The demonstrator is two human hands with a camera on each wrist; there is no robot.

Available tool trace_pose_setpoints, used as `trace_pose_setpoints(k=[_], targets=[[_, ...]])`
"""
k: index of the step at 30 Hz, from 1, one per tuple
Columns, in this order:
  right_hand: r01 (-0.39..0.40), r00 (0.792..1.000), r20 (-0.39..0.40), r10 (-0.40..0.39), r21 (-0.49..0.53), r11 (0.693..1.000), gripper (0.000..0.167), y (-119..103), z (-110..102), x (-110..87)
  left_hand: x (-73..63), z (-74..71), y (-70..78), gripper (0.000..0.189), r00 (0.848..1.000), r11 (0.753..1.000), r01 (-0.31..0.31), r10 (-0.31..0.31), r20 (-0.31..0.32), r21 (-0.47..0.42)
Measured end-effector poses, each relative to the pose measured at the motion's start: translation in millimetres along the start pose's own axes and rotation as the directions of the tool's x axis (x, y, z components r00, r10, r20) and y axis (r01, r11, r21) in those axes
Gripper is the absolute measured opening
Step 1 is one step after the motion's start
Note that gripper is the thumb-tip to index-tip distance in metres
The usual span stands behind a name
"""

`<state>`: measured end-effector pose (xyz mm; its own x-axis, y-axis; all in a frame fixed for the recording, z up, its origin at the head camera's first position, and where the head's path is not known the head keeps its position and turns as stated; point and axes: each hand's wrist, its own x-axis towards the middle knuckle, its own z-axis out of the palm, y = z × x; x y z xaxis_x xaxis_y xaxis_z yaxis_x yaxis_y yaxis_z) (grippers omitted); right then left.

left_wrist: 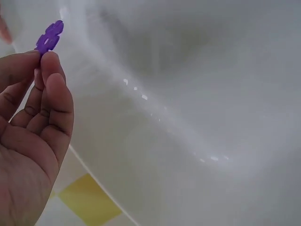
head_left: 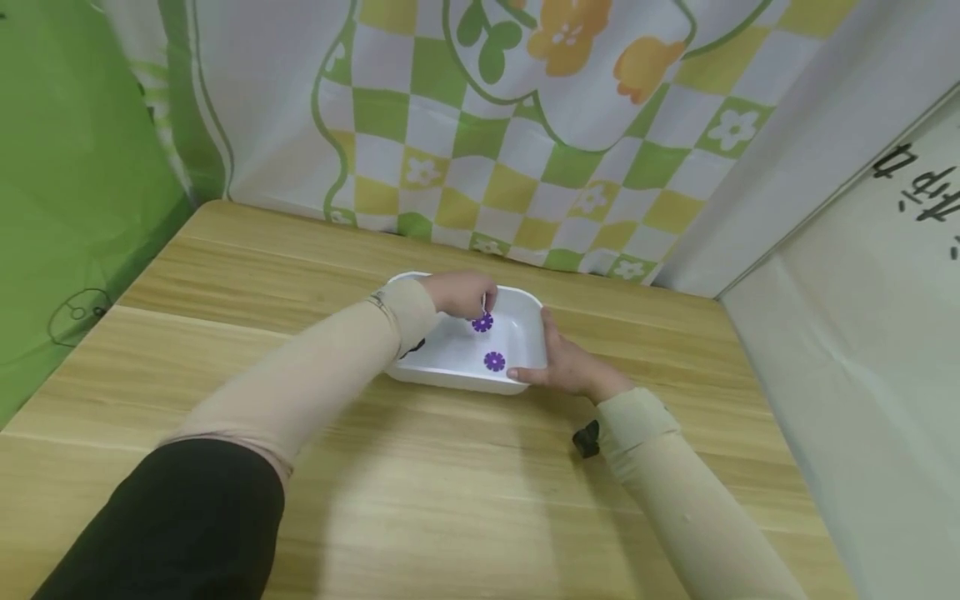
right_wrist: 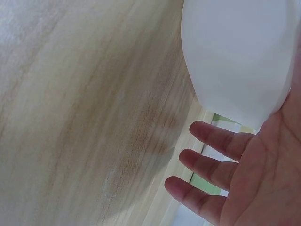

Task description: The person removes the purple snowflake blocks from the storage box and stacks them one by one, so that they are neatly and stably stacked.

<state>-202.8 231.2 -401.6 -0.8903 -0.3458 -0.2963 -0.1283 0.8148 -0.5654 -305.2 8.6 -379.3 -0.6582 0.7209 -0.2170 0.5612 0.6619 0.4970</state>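
My left hand (head_left: 461,294) reaches over the white tray (head_left: 450,379) from its far left side. Between thumb and index finger it pinches a purple flower-shaped plastic disc (left_wrist: 50,36), its notched edge sticking up from the fingertips in the left wrist view. A second purple disc (head_left: 494,361) lies inside the tray near the front right corner. My right hand (head_left: 572,367) grips the tray's right end, thumb over the front rim and index finger along the far corner. Three other fingers (right_wrist: 209,172) stretch out below the tray wall in the right wrist view.
The tray stands on a wood-grain table (head_left: 420,492), toward its back edge. A checked, flowered curtain (head_left: 487,150) hangs behind. Green cloth (head_left: 67,167) is on the left, and a white panel (head_left: 862,317) with dark writing rises along the right.
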Motion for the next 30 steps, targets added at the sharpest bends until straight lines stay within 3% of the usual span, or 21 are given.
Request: trace_pose_setpoints(k=[6,13,24,30], targets=[[0.008,1.000,-0.005,-0.008,0.008,1.000,0.128,1,0,0.4,-14.7,-19.4,-2.0,0.015,0.997,0.973,-0.025,0.009,-0.073,-0.229],[-0.010,1.000,0.004,0.010,-0.004,1.000,0.129,-1,0,1.2,-28.8,-30.8,-8.5,0.008,0.990,0.880,0.002,-0.068,-0.123,-0.475],[-0.005,1.000,-0.011,0.005,-0.010,1.000,0.129,0,0,1.0,-51.3,-46.6,-26.5,0.011,0.970,0.787,0.004,-0.153,-0.189,-0.617],[0.010,1.000,-0.006,-0.010,0.020,1.000,0.130,1,1,0.7,-65.6,-54.3,-42.5,0.014,0.963,0.767,-0.027,-0.153,-0.223,-0.641]])
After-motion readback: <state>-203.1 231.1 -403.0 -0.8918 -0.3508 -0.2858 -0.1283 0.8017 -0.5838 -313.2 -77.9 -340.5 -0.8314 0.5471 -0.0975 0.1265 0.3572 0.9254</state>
